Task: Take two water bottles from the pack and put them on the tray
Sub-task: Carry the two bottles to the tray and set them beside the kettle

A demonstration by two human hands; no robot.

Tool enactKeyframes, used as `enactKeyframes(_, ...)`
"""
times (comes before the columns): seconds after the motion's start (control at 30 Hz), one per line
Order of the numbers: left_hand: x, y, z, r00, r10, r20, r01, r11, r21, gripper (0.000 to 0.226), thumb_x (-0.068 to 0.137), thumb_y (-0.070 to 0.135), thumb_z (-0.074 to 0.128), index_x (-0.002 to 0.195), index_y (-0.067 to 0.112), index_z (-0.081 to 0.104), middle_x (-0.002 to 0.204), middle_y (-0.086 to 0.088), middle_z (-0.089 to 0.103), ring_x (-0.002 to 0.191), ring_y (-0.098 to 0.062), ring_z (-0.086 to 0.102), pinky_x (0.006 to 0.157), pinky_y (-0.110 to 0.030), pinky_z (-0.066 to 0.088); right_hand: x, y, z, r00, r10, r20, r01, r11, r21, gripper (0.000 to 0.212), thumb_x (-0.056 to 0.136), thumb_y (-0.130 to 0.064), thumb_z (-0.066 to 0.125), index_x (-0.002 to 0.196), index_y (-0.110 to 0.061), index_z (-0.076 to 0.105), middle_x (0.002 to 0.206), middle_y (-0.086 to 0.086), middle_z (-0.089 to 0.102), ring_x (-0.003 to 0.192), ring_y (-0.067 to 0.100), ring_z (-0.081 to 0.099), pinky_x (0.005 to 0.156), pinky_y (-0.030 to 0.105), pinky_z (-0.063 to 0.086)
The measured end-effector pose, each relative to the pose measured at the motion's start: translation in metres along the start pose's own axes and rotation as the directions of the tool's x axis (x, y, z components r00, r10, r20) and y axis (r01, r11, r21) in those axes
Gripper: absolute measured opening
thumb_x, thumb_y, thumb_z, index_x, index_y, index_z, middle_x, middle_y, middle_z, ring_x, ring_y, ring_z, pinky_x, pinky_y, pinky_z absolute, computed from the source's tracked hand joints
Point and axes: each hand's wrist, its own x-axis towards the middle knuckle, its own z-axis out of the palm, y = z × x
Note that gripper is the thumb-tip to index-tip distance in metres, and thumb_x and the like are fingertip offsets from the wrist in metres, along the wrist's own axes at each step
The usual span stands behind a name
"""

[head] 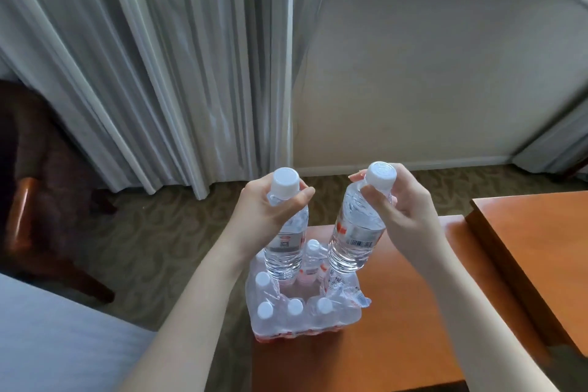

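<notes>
Two bare forearms reached in from the bottom edge, one bottle per hand. Left hand (270, 210) had fingers curled tight round the neck of the left bottle (286, 242), just under its white cap. Right hand (404, 213) gripped the right bottle (356, 232) the same way, fingers closed at the shoulder below the cap. Both bottles were upright, slightly tilted, lifted clear above the pack (302, 312). Pack sat on the near-left corner of the orange wooden table (413, 312), plastic wrap torn open on top, several white caps showing inside. Grey curtains (159, 73) hung behind. No tray was visible in this view.
</notes>
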Motion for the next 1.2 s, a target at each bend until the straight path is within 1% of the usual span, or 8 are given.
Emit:
enactKeyframes(0.2, 0.011, 0.032, 0.022, 0.991, 0.079, 0.112, -0.079, 0.997, -0.005, 0.018, 0.084, 0.024, 0.069, 0.081, 0.006, 0.066, 0.071, 0.003, 0.063, 0.066, -0.007, 0.058, 0.063, -0.017, 0.048, -0.010, -0.022, -0.026, 0.999, -0.016, -0.051, 0.010, 0.992, -0.127, 0.030, 0.088, -0.041, 0.050, 0.101, -0.015, 0.056, 0.093, -0.009, 0.066, 0.091, 0.012, 0.063, 0.086, 0.044, 0.052)
enactKeyframes(0.43, 0.020, 0.076, 0.080, 0.955, 0.175, 0.241, -0.172, 0.985, -0.036, 0.021, 0.084, 0.026, 0.069, 0.082, 0.006, 0.066, 0.071, 0.003, 0.062, 0.064, -0.007, 0.057, 0.059, -0.012, 0.045, -0.033, -0.040, -0.093, 0.983, -0.047, -0.177, 0.010, 0.979, -0.204, 0.031, 0.088, -0.036, 0.049, 0.103, -0.009, 0.055, 0.094, 0.001, 0.068, 0.089, 0.014, 0.065, 0.083, 0.041, 0.053)
enactKeyframes(0.57, 0.014, 0.101, 0.130, 0.928, 0.202, 0.313, -0.198, 0.979, -0.045, 0.029, 0.077, 0.034, 0.067, 0.082, 0.005, 0.066, 0.081, -0.012, 0.069, 0.070, -0.012, 0.061, 0.066, -0.024, 0.049, -0.056, -0.040, -0.146, 0.958, -0.068, -0.279, -0.002, 0.970, -0.245, 0.034, 0.087, -0.038, 0.049, 0.102, -0.008, 0.056, 0.094, -0.001, 0.068, 0.088, 0.011, 0.065, 0.082, 0.033, 0.052)
enactKeyframes(0.8, -0.015, 0.151, 0.247, 0.856, 0.267, 0.443, -0.258, 0.963, -0.081, 0.024, 0.083, 0.025, 0.070, 0.084, 0.002, 0.066, 0.078, -0.012, 0.068, 0.066, -0.010, 0.060, 0.062, -0.018, 0.050, -0.124, -0.030, -0.260, 0.894, -0.053, -0.446, -0.050, 0.975, -0.218, 0.040, 0.084, -0.044, 0.052, 0.101, -0.008, 0.056, 0.092, 0.003, 0.068, 0.088, 0.017, 0.066, 0.082, 0.041, 0.054)
enactKeyframes(0.9, -0.036, 0.175, 0.307, 0.816, 0.299, 0.494, -0.279, 0.953, -0.116, 0.022, 0.085, 0.021, 0.069, 0.086, -0.001, 0.067, 0.075, -0.004, 0.065, 0.063, -0.008, 0.059, 0.057, -0.013, 0.048, -0.163, -0.029, -0.315, 0.871, -0.048, -0.489, -0.076, 0.970, -0.230, 0.038, 0.085, -0.043, 0.051, 0.101, -0.009, 0.054, 0.090, 0.006, 0.066, 0.083, 0.011, 0.064, 0.077, 0.028, 0.052)
enactKeyframes(0.97, -0.051, 0.189, 0.347, 0.786, 0.320, 0.529, -0.303, 0.945, -0.121, 0.026, 0.083, 0.027, 0.069, 0.085, 0.002, 0.068, 0.076, -0.006, 0.065, 0.065, -0.010, 0.059, 0.060, -0.018, 0.049, -0.189, -0.030, -0.352, 0.861, -0.042, -0.506, -0.099, 0.964, -0.248, 0.037, 0.085, -0.041, 0.051, 0.101, -0.007, 0.054, 0.090, 0.010, 0.065, 0.082, 0.014, 0.062, 0.076, 0.027, 0.050)
enactKeyframes(1.1, -0.082, 0.216, 0.426, 0.712, 0.361, 0.602, -0.349, 0.926, -0.143, 0.041, 0.072, 0.048, 0.065, 0.083, 0.009, 0.070, 0.081, -0.013, 0.070, 0.069, -0.013, 0.062, 0.067, -0.030, 0.051, -0.243, -0.032, -0.423, 0.824, -0.026, -0.566, -0.152, 0.953, -0.264, 0.043, 0.085, -0.046, 0.052, 0.105, -0.008, 0.054, 0.096, 0.010, 0.067, 0.092, 0.024, 0.064, 0.085, 0.042, 0.051)
enactKeyframes(1.2, -0.106, 0.238, 0.486, 0.651, 0.395, 0.648, -0.372, 0.910, -0.181, 0.038, 0.075, 0.044, 0.068, 0.084, 0.007, 0.070, 0.087, -0.017, 0.072, 0.069, -0.010, 0.063, 0.067, -0.027, 0.050, -0.288, -0.034, -0.471, 0.778, -0.011, -0.629, -0.195, 0.946, -0.258, 0.041, 0.088, -0.048, 0.052, 0.106, -0.011, 0.054, 0.096, 0.003, 0.068, 0.093, 0.016, 0.065, 0.086, 0.033, 0.051)
